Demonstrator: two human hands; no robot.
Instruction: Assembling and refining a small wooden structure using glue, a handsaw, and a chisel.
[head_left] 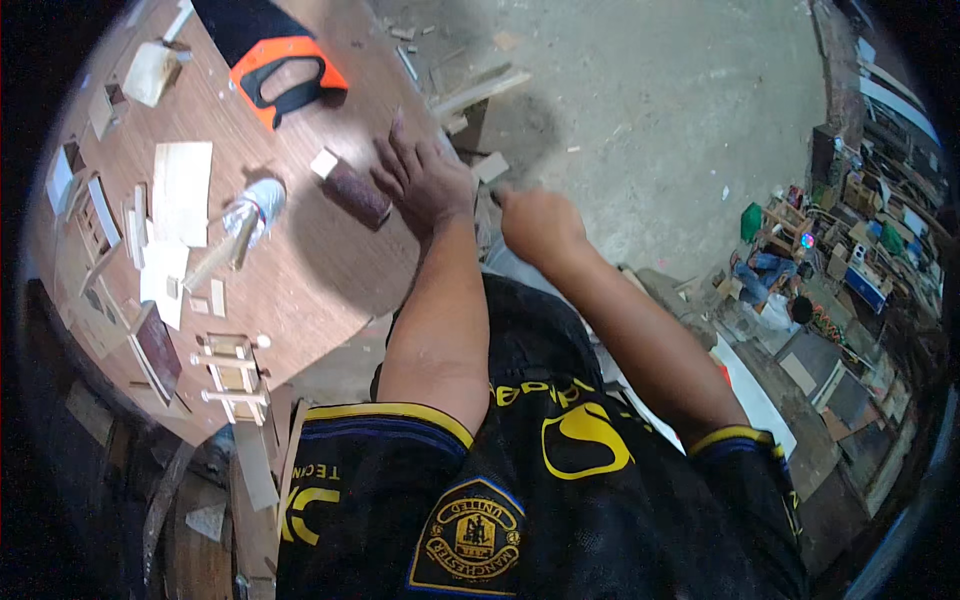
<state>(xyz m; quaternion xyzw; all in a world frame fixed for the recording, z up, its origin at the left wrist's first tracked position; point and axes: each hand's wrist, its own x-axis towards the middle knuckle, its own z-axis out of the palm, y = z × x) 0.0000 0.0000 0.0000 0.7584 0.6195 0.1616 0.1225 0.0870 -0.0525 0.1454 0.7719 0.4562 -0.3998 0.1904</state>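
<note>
My left hand lies on the tabletop near its right edge, palm down with the fingers spread. Beside its fingertips rests a block wrapped in dark brown sandpaper, with a pale wooden end showing. Just past the table edge, my right hand is closed in a fist. A small dark bit shows at its knuckles; what it holds, if anything, is hidden. Between the two hands, at the edge, is a small pale wood piece.
A handsaw with an orange and black handle lies at the table's far side. Leftward are a clear plastic bottle, pale wood sheets and a small wooden frame. Offcuts litter the floor; another person sits at far right.
</note>
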